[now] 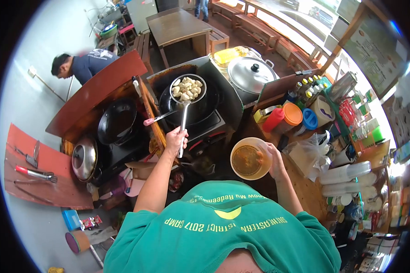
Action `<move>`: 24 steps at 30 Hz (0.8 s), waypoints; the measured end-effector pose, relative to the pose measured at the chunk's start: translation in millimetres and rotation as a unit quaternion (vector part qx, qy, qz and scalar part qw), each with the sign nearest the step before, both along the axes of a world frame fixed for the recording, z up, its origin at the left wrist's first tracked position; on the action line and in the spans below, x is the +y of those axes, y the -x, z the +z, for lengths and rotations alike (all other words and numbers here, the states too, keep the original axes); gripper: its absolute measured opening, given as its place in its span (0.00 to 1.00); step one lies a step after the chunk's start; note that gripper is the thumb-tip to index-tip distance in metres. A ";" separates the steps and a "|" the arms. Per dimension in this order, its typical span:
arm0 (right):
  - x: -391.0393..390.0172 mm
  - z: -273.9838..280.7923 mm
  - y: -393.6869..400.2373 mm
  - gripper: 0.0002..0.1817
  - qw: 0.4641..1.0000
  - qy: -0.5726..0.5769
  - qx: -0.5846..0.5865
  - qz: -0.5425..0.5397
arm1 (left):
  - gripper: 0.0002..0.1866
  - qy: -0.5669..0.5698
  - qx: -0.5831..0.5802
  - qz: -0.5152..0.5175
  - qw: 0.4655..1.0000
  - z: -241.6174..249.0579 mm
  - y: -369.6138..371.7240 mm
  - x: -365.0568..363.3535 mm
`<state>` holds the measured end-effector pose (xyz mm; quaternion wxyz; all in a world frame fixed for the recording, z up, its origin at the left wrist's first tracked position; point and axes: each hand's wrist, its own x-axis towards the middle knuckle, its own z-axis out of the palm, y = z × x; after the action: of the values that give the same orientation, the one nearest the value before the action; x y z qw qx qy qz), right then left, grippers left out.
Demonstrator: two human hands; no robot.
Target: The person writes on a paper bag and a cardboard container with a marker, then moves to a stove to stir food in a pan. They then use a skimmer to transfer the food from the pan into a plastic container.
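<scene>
My left hand [175, 142] is wrapped round the metal handle of a strainer [185, 109]. Pale, rounded pieces of food [187, 89] fill its bowl, which is over a dark wok [205, 107] on a stove. Close to that hand, a utensil with a pink-ended handle [149, 122] reaches across the wok's rim. My right hand [275, 161] grips the side of a round plastic tub [238, 175], tilted a little towards me. Brownish liquid with an orange patch [247, 159] lies inside the tub.
A second black wok [117, 122] and a lidded pan [84, 159] are at left. Behind stands a large lidded pot [250, 75]. To the right are a red bottle [273, 119], an orange-lidded jar [292, 114] and stacked plastic cups [346, 173]. Another person [84, 66] bends behind a red panel.
</scene>
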<state>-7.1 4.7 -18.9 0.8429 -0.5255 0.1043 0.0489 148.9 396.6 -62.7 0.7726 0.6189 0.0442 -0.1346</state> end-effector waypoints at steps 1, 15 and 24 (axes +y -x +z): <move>-1.4 2.1 1.7 0.22 1.000 0.016 -0.002 0.008 | 0.08 -0.005 -0.002 0.000 1.000 1.1 -1.7 1.8; -9.9 9.8 0.0 0.28 0.980 0.043 -0.029 0.190 | 0.07 -0.021 -0.007 -0.028 0.999 12.1 -1.0 17.0; -31.2 11.4 -4.6 0.31 0.964 0.047 0.015 0.261 | 0.06 -0.005 0.007 -0.031 0.999 20.5 2.9 30.2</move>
<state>-2.5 -26.5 -7.5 0.7735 -0.5730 -0.0217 0.2700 146.0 426.8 -42.2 0.7643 0.6232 0.0311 -0.1628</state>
